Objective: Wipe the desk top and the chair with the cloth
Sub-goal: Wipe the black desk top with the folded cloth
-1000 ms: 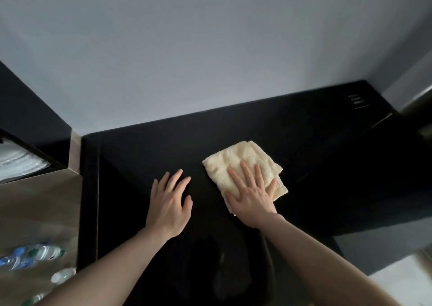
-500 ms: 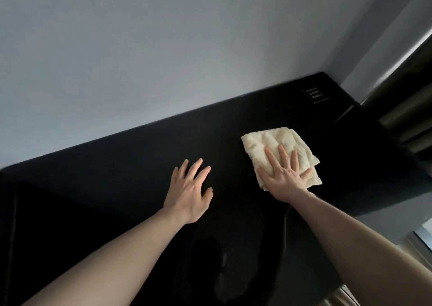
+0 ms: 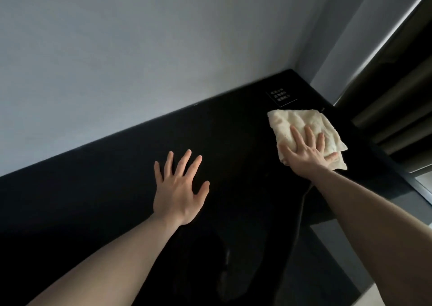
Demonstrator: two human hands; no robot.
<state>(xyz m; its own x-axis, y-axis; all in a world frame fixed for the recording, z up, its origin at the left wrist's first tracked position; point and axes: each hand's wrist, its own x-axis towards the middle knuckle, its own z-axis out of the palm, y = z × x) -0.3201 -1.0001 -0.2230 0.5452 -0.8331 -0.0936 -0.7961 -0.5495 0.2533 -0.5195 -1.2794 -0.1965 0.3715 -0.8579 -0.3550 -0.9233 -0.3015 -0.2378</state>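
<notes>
1. A person's left hand point(image 3: 180, 188) lies flat, fingers spread wide, holding nothing, on the black desk top point(image 3: 93, 188).
2. Farther right, the right hand point(image 3: 308, 151) presses straight fingers on the cream cloth point(image 3: 301, 123).
3. Near the corner and a small panel point(image 3: 281, 97), the cloth could snag or slide off the edge.

A: Dim room; the glossy black worktop point(image 3: 121, 188) swallows detail below the fingers point(image 3: 184, 163).
B: Daylight leaks beside the dark curtain point(image 3: 397, 109), right of them. Wide-angle lines bend at the edges.
</notes>
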